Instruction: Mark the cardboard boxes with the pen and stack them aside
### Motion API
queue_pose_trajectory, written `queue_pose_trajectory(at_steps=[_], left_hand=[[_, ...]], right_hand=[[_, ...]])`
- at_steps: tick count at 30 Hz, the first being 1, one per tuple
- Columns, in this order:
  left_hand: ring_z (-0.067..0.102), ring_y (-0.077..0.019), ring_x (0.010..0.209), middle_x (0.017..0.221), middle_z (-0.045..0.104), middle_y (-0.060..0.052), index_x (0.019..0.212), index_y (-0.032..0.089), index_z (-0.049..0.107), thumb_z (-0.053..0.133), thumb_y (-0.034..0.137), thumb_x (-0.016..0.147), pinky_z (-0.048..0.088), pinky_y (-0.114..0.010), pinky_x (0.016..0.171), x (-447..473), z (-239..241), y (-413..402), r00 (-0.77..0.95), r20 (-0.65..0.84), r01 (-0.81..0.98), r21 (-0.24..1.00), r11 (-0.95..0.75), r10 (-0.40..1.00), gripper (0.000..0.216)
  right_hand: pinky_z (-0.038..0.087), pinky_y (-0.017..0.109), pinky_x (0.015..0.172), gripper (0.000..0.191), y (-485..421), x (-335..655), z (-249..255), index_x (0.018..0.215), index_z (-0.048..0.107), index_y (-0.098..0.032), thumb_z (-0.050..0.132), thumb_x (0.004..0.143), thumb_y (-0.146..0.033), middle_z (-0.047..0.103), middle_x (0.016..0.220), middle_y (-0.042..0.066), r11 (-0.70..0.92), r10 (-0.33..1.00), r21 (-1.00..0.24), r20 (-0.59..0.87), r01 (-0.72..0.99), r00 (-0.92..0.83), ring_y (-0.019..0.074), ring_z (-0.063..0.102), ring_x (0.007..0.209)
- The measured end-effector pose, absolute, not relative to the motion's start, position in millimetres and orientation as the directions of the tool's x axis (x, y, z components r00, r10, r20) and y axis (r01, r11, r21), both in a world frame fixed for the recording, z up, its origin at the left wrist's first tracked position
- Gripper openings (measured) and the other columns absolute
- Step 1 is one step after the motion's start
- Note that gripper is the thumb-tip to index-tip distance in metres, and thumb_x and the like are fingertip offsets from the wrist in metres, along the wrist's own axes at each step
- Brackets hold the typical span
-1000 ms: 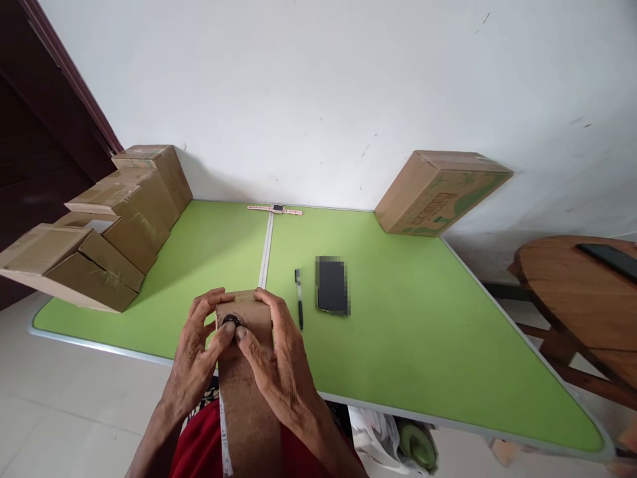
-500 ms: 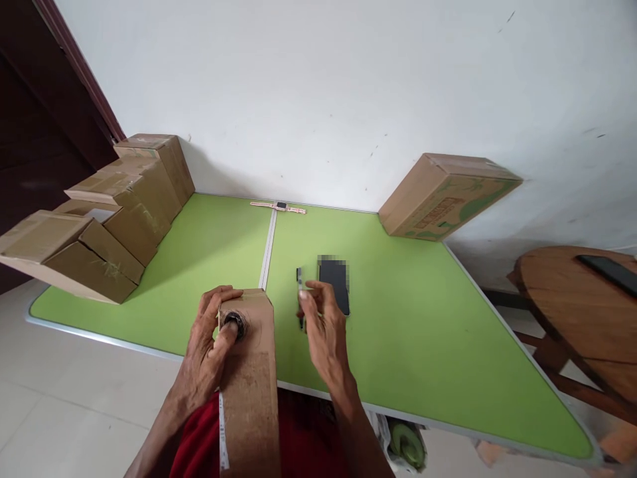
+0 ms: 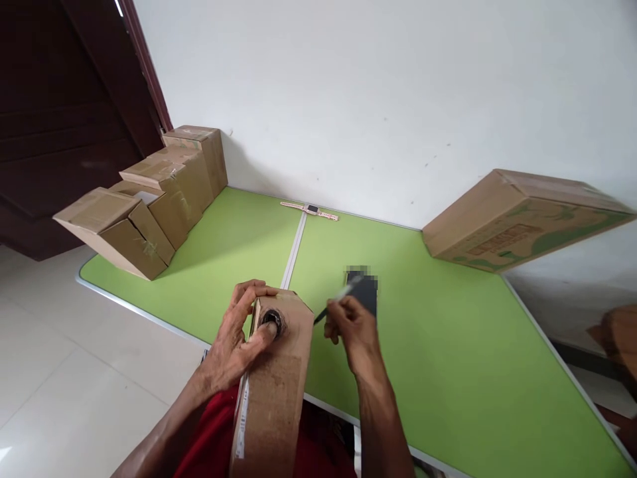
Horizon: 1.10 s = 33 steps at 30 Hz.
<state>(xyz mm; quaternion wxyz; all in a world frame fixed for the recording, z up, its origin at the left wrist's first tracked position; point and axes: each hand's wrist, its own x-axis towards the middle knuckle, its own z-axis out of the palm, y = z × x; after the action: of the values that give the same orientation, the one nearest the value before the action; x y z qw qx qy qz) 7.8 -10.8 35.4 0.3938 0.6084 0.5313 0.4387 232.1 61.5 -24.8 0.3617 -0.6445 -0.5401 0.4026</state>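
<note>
A long strip of brown cardboard leans from my lap onto the near edge of the green table. My left hand grips the strip's top end, fingers curled round its left edge and thumb pressing a small black ring flat against it. My right hand is closed on a black pen, lifted off the table just right of the strip, with the tip pointing toward the ring. A dark phone lies right behind that hand.
Several brown cardboard boxes are stacked at the table's far left. A larger printed carton leans against the white wall at the far right. A pale-strapped wristwatch lies by the wall. A dark door stands at left.
My right hand left the cardboard, reached to the pen beside the phone and picked it up. My left hand stayed on the ring. My view swung left.
</note>
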Motion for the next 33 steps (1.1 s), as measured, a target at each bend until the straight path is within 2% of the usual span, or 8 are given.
queue_pose_trajectory(at_steps=[3, 5, 7, 13, 16, 22, 28, 33], left_hand=[[0.04, -0.0365, 0.146, 0.148, 0.044, -0.011, 0.137, 0.029, 0.058, 0.057, 0.043, 0.096, 0.039, -0.053, 0.119, 8.0, 29.3, -10.0, 0.083, 0.102, 0.265, 0.957, -0.12, 0.991, 0.044], [0.031, -0.0367, 0.152, 0.154, 0.038, -0.012, 0.15, 0.029, 0.047, 0.063, 0.046, 0.094, 0.033, -0.054, 0.124, 8.2, 23.6, -10.0, 0.154, 0.135, 0.267, 0.948, -0.172, 0.979, 0.061], [0.025, -0.0364, 0.156, 0.157, 0.034, -0.013, 0.157, 0.028, 0.036, 0.069, 0.044, 0.09, 0.028, -0.055, 0.128, 8.2, 18.5, -9.7, 0.219, 0.18, 0.268, 0.934, -0.237, 0.959, 0.076], [0.028, -0.0354, 0.155, 0.156, 0.033, -0.014, 0.157, 0.028, 0.03, 0.075, 0.027, 0.087, 0.031, -0.055, 0.129, 7.4, 14.0, -8.5, 0.257, 0.227, 0.275, 0.915, -0.297, 0.939, 0.083], [0.026, -0.0341, 0.156, 0.156, 0.033, -0.014, 0.157, 0.029, 0.029, 0.074, 0.024, 0.088, 0.03, -0.055, 0.129, 9.2, 15.7, -9.0, 0.259, 0.234, 0.263, 0.916, -0.302, 0.937, 0.083], [0.024, -0.0349, 0.157, 0.156, 0.032, -0.015, 0.155, 0.028, 0.031, 0.074, 0.023, 0.086, 0.03, -0.057, 0.127, 13.6, 21.2, -8.7, 0.266, 0.219, 0.252, 0.924, -0.287, 0.939, 0.081], [0.026, -0.0339, 0.155, 0.155, 0.034, -0.014, 0.154, 0.027, 0.032, 0.074, 0.029, 0.089, 0.031, -0.054, 0.127, 12.9, 21.2, -8.0, 0.258, 0.222, 0.286, 0.912, -0.294, 0.94, 0.078], [0.029, -0.034, 0.153, 0.156, 0.032, -0.012, 0.154, 0.028, 0.033, 0.075, 0.036, 0.089, 0.031, -0.053, 0.128, 12.9, 20.4, -7.4, 0.258, 0.199, 0.295, 0.916, -0.273, 0.945, 0.078]], right_hand=[[0.049, 0.03, 0.052, 0.028, 43.7, 236.2, 9.2, 0.089, 0.052, -0.027, 0.059, 0.092, -0.054, 0.068, 0.067, -0.001, 0.023, 0.982, -0.999, 0.014, -0.043, 0.187, 0.0199, 0.067, 0.056], [0.054, 0.029, 0.057, 0.022, 28.4, 230.7, 29.6, 0.089, 0.059, -0.026, 0.071, 0.09, -0.044, 0.074, 0.077, -0.001, 0.152, 0.975, -0.926, 0.084, -0.346, 0.204, 0.018, 0.072, 0.062], [0.06, 0.031, 0.062, 0.014, 12.6, 219.8, 41.3, 0.089, 0.069, -0.026, 0.074, 0.093, -0.039, 0.079, 0.085, 0.001, 0.188, 0.981, -0.867, 0.137, -0.461, 0.141, 0.0182, 0.076, 0.068], [0.068, 0.038, 0.07, 0.009, -18.0, 191.2, 34.9, 0.1, 0.08, -0.028, 0.075, 0.097, -0.035, 0.083, 0.099, 0.006, 0.232, 0.973, -0.913, 0.221, -0.335, 0.071, 0.0248, 0.081, 0.083], [0.068, 0.032, 0.071, 0.008, -19.7, 190.7, 36.3, 0.101, 0.082, -0.029, 0.075, 0.096, -0.029, 0.084, 0.101, 0.005, 0.29, 0.957, -0.927, 0.287, -0.238, 0.049, 0.0219, 0.08, 0.083], [0.065, 0.023, 0.069, 0.017, -14.3, 195.8, 50.1, 0.101, 0.083, -0.03, 0.074, 0.094, -0.018, 0.084, 0.097, 0.001, 0.424, 0.904, -0.903, 0.427, -0.073, -0.023, 0.0128, 0.072, 0.065], [0.06, 0.02, 0.066, 0.014, -14.4, 202.5, 44.3, 0.102, 0.08, -0.031, 0.07, 0.098, -0.021, 0.081, 0.095, -0.001, 0.406, 0.91, -0.913, 0.408, -0.034, -0.081, 0.01, 0.07, 0.064], [0.054, 0.019, 0.053, 0.006, -8.7, 209.7, 34.3, 0.096, 0.075, -0.025, 0.07, 0.1, -0.027, 0.076, 0.08, 0.0, 0.327, 0.945, -0.94, 0.323, -0.099, 0.051, 0.0121, 0.072, 0.063]])
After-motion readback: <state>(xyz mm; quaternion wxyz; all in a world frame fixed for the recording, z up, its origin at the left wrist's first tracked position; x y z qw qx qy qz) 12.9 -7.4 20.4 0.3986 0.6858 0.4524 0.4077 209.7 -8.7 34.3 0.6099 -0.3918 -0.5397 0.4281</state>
